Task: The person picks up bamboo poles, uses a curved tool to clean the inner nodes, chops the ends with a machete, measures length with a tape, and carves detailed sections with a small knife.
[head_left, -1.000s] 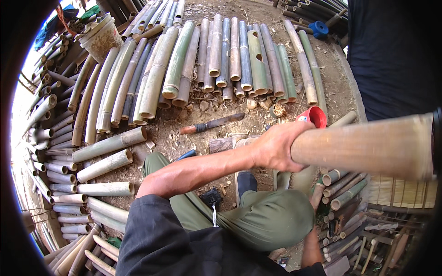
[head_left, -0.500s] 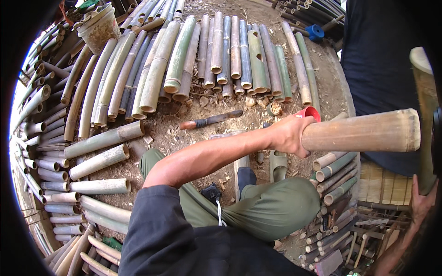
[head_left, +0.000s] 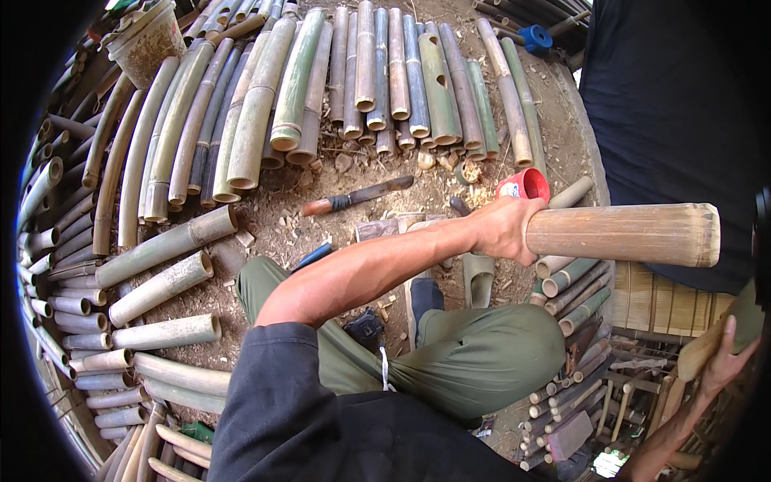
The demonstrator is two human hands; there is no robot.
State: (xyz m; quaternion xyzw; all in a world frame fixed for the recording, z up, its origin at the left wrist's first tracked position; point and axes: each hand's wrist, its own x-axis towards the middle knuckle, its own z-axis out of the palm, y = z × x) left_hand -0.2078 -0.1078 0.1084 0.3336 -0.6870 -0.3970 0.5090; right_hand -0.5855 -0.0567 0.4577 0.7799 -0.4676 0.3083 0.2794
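My left hand (head_left: 504, 230) is closed round one end of a thick tan bamboo section (head_left: 626, 234), which points level to the right across my front. At the far right, my right hand (head_left: 727, 361) grips a second bamboo piece (head_left: 711, 341), greenish and tilted, partly cut off by the picture's rim. Just beyond my left hand stands a red cup-like container (head_left: 524, 186). A large knife with a wooden handle (head_left: 357, 195) lies on the ground ahead of my left forearm.
Rows of bamboo poles (head_left: 377, 72) lie ahead, with stacked poles (head_left: 88, 301) on the left. More cut bamboo (head_left: 580, 293) is piled by my right knee. A dirty bucket (head_left: 146, 44) is far left, a blue round object (head_left: 536, 38) far right. A dark cloth (head_left: 658, 112) hangs at right.
My right hand has brought its bamboo piece down and tilted it toward the lower right. My left hand still holds its section nearly level. The whole view has shifted slightly.
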